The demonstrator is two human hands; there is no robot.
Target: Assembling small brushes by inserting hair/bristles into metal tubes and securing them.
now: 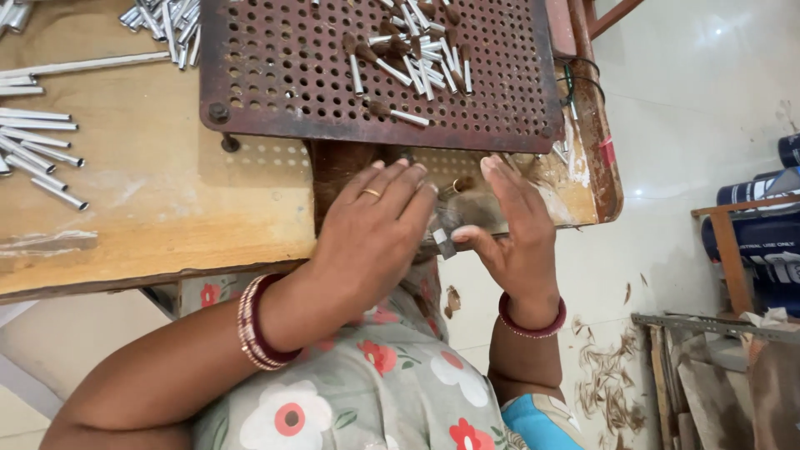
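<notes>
A small tuft of brown hair sits at the front edge of the wooden surface, right between the two hands. A little silver metal piece pokes out just below it, by the right thumb.

The left hand lies flat with its fingers close together, and the fingertips press against the left side of the tuft. There is a gold ring on one finger. The right hand stands on the other side with its fingers straight up, and its thumb bends in to touch the metal piece. I cannot tell if it really pinches it.

Just above the hands hangs a rusty metal plate full of little holes. Small silver tubes with brown tips lie in a heap on it. More plain silver tubes lie well apart on the left of the surface. Brown scraps lie on the floor to the right.
</notes>
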